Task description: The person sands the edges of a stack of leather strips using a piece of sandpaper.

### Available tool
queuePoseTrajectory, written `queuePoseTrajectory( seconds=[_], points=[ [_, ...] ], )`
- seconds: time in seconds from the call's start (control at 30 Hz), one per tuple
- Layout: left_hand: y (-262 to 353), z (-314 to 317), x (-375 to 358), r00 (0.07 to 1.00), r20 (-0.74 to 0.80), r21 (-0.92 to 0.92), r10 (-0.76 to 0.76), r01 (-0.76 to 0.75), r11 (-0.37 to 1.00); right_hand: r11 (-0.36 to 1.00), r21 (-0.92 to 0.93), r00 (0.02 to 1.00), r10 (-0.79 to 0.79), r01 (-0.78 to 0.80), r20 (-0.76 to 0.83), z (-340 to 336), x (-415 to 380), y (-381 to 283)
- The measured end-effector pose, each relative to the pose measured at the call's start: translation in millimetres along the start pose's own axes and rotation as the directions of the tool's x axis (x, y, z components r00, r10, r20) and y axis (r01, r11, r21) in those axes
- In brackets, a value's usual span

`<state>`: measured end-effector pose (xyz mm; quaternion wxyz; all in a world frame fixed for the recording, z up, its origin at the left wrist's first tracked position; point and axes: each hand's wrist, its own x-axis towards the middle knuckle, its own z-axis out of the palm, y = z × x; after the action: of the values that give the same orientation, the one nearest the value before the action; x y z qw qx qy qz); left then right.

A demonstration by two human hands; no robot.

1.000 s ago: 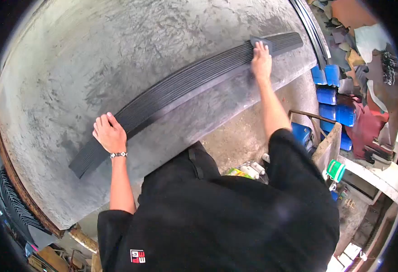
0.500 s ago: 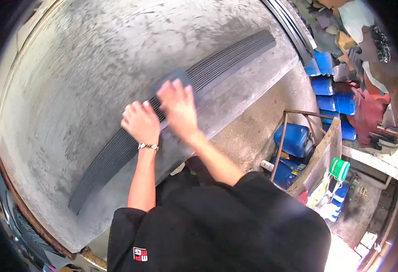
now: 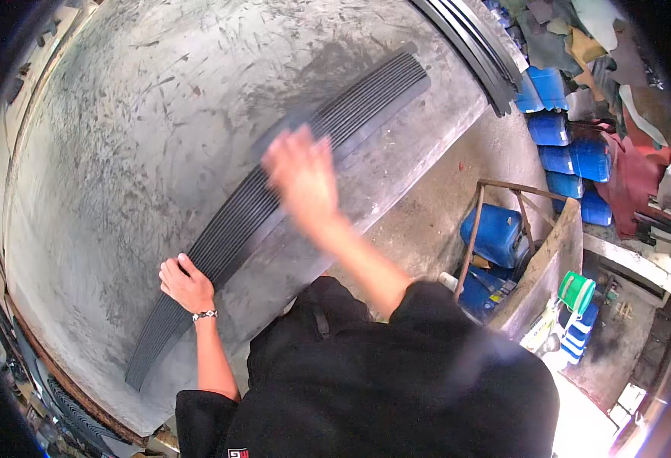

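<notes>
Long black ribbed strips (image 3: 236,221) lie side by side in a curved band across the grey surface. My left hand (image 3: 188,284), with a bracelet at the wrist, is at the lower part of the band, fingers bent at its outer edge and thumb on the ribs. Over the middle of the band my right hand (image 3: 302,182) is blurred by motion. A dark, flat block (image 3: 269,143) shows beside its fingers, partly hidden and smeared, and seems held under them.
The large grey surface (image 3: 121,153) has dark marks. Black strips (image 3: 473,61) lie at its upper right edge. Blue containers (image 3: 492,233), a wooden board (image 3: 545,263) and a green-and-white bucket (image 3: 576,291) stand at the right. Sheet scraps (image 3: 625,179) are piled beyond.
My left hand has moved down and left along the black band. My right hand stays over its middle, still blurred. The view has shifted slightly.
</notes>
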<state>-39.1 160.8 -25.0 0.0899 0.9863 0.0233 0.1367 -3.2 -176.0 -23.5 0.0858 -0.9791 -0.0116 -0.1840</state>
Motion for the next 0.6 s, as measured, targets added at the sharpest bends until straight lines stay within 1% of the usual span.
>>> queuePoseTrajectory(
  seconds=[0.03, 0.07, 0.1, 0.13, 0.17, 0.2, 0.23, 0.27, 0.3, 0.33, 0.37, 0.43, 0.47, 0.5, 0.57, 0.6],
  points=[
    [-0.1, -1.0, -1.4, 1.000, 0.009, 0.001, -0.006, 0.006, 1.000, 0.959, 0.257, 0.987, -0.140, 0.116, 0.077, -7.7, -36.1, -55.9],
    [-0.8, -0.7, -1.9, 1.000, 0.018, -0.001, -0.009, 0.009, 1.000, 0.954, 0.274, 0.983, -0.156, 0.125, 0.097, -14.3, -34.8, -42.6],
    [-2.7, 0.7, -0.9, 1.000, 0.022, -0.003, -0.012, 0.013, 1.000, 0.947, 0.290, 0.978, -0.175, 0.136, 0.112, -23.3, -31.0, -16.0],
    [-5.1, 4.2, -1.6, 1.000, -0.016, 0.015, 0.004, -0.004, 1.000, 0.937, 0.310, 0.971, -0.207, 0.161, 0.120, -31.1, -20.2, 17.5],
    [-5.0, 4.9, 0.8, 1.000, -0.015, 0.012, -0.007, 0.007, 1.000, 0.994, 0.030, 0.988, -0.108, 0.105, 0.110, -35.0, 13.7, 74.1],
    [-3.7, 3.2, 0.0, 1.000, -0.006, 0.009, -0.020, 0.020, 1.000, 0.991, -0.134, 1.000, 0.013, -0.016, -0.026, -14.5, 41.0, 146.6],
    [-1.3, 1.6, -1.5, 1.000, 0.004, 0.002, -0.024, 0.024, 1.000, 0.983, -0.056, 0.983, 0.174, -0.177, -0.061, -9.8, 68.6, 211.5],
    [-0.6, 1.1, -1.3, 1.000, 0.005, -0.001, -0.026, 0.026, 1.000, 0.939, -0.241, 0.962, 0.207, -0.246, -0.177, 5.6, 85.2, 263.5],
    [-0.6, 2.0, 3.7, 1.000, -0.011, -0.002, -0.019, 0.019, 1.000, 0.916, -0.062, 0.910, 0.382, -0.396, -0.162, 5.3, 105.2, 282.8],
    [-0.1, 3.1, 3.8, 0.999, -0.026, -0.002, -0.020, 0.020, 1.000, 0.893, -0.136, 0.894, 0.400, -0.430, -0.202, 9.2, 110.4, 268.5],
    [0.1, 2.1, -1.1, 0.999, -0.029, -0.002, -0.024, 0.023, 1.000, 0.860, -0.214, 0.879, 0.415, -0.463, -0.233, 16.4, 102.8, 240.9],
    [-0.5, 6.7, 3.7, 0.999, -0.046, 0.004, -0.003, 0.003, 1.000, 0.958, -0.196, 0.972, 0.182, -0.210, -0.150, 10.2, 62.9, 124.3],
    [-1.8, 8.1, 3.3, 0.999, -0.049, 0.005, -0.005, 0.005, 1.000, 0.992, -0.031, 0.992, 0.122, -0.122, 0.007, -2.4, 42.1, 59.5],
    [-4.2, 5.0, -2.0, 0.999, -0.041, 0.013, -0.002, 0.003, 1.000, 0.995, 0.100, 1.000, -0.012, 0.010, 0.021, -1.5, 6.7, 11.2],
    [-4.3, 2.8, -1.6, 0.999, -0.048, -0.006, 0.001, -0.002, 1.000, 0.925, 0.369, 0.985, -0.141, 0.093, 0.104, -8.5, -34.4, -17.4],
    [-4.2, 2.5, -1.0, 0.999, -0.054, -0.018, 0.001, -0.002, 1.000, 0.952, 0.262, 0.983, -0.176, 0.159, 0.044, -7.7, -25.6, 16.0]
  ],
)
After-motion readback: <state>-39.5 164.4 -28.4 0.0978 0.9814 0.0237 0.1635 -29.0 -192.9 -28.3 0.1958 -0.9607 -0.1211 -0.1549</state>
